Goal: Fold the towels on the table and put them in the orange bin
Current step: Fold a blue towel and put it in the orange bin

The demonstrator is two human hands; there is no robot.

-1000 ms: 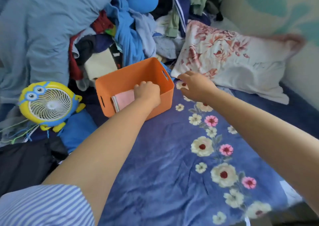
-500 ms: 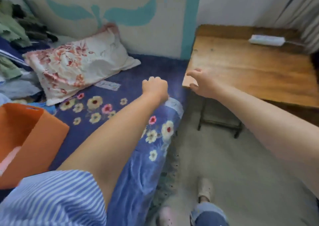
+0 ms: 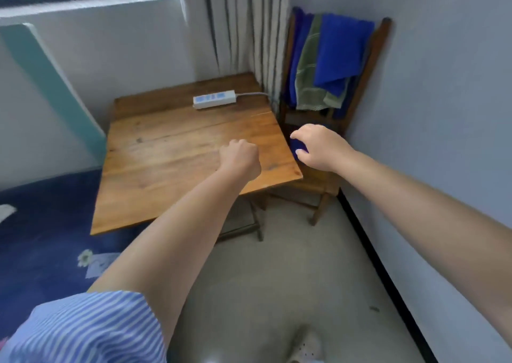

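Head view. Wooden table [image 3: 171, 152] in room corner, top bare but for a white power strip [image 3: 214, 100] near far edge, cord running off toward far right corner. Left hand [image 3: 240, 159] above table near its right edge, fingers curled into a loose fist, nothing held; contact with the tabletop not determinable. Right hand [image 3: 318, 148] past table's right edge, over the seat of a wooden chair [image 3: 371, 66], fingers and thumb spread and bent in a claw, nothing pinched. Small patch of dark blue cloth [image 3: 300, 146] visible under right palm on chair seat; touching or not, cannot tell. Towels [image 3: 327, 57] draped over chair back, just beyond table's far right corner: blue ones with a green striped one between, hanging unfolded. None on the table itself. Striped curtain [image 3: 243, 24] hanging behind far right corner of table, touching chair side. Dark blue floral bedspread [image 3: 41, 238] against table's left and near edges. Striped blue-and-white sleeve [image 3: 83, 326] at lower left on left arm. Light shoe [image 3: 306, 346] on floor at bottom, blurred. Whole frame slightly motion-smeared.
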